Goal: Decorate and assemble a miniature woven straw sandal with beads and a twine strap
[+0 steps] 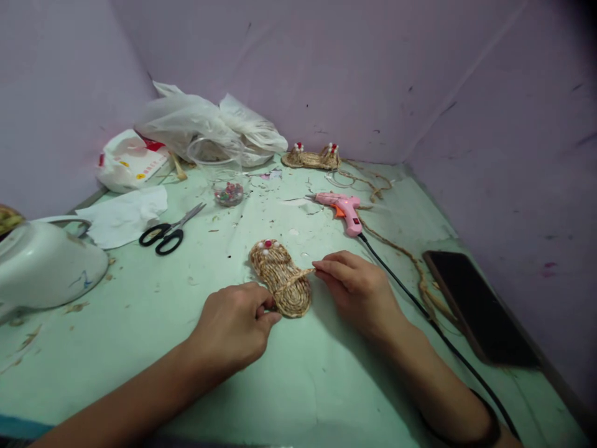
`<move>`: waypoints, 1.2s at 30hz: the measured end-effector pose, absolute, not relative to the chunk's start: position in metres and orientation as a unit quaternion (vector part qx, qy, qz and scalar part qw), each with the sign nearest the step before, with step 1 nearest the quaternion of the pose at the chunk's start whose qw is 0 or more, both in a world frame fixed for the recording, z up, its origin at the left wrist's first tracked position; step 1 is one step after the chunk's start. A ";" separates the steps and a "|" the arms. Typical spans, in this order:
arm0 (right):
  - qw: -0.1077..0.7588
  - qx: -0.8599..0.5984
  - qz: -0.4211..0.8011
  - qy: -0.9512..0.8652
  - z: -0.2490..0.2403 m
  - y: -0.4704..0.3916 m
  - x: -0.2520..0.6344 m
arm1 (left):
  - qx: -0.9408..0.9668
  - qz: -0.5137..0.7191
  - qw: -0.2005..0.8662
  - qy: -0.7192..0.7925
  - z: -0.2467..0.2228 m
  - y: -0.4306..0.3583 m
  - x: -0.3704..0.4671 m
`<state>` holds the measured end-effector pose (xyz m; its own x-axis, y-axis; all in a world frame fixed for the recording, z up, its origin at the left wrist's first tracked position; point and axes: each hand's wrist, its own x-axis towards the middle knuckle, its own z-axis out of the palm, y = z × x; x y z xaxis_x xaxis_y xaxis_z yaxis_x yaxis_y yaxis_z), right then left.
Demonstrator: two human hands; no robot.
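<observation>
"So, how do our hands sit?"

"They reach in from both sides: our left hand point(233, 323) curls at the near-left edge of the woven slipper point(273, 267) between them, gripping what, we can't tell; our right hand point(357, 289) pinches the end of a straw strip point(299, 275) beyond the slipper's right edge."

"How far along are we?"

"The winding looks done, the toe beads point(268, 244) set; the strip seems not yet fastened. Farther off lies the glue gun point(346, 206); near the wall point(373, 106), a beaded woven pair point(310, 160)."

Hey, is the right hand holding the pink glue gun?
No, the pink glue gun lies on the table, and the right hand pinches a straw strip.
</observation>
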<state>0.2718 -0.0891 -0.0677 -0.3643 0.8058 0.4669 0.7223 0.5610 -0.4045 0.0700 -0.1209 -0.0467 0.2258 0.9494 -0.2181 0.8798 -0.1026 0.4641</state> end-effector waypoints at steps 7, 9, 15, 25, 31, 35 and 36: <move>0.333 -0.531 0.276 -0.728 -0.072 -0.095 0.264 | 0.801 0.081 0.172 0.568 -0.058 -0.125 0.068; 0.333 -0.557 0.333 -0.684 -0.075 -0.096 0.261 | 0.808 0.089 0.169 0.557 -0.059 -0.125 0.067; 0.328 -0.614 0.370 -0.616 -0.077 -0.100 0.256 | 0.818 0.127 0.158 0.538 -0.057 -0.121 0.061; 0.312 -0.630 0.427 -0.569 -0.078 -0.105 0.252 | 0.798 0.117 0.193 0.558 -0.056 -0.115 0.057; 0.338 -0.630 0.425 -0.555 -0.079 -0.107 0.250 | 0.817 0.132 0.159 0.538 -0.056 -0.113 0.054; 0.355 -0.630 0.441 -0.532 -0.080 -0.106 0.246 | 0.822 0.121 0.193 0.522 -0.055 -0.107 0.051; 0.357 -0.628 0.437 -0.536 -0.080 -0.106 0.246 | 0.821 0.120 0.200 0.522 -0.055 -0.106 0.050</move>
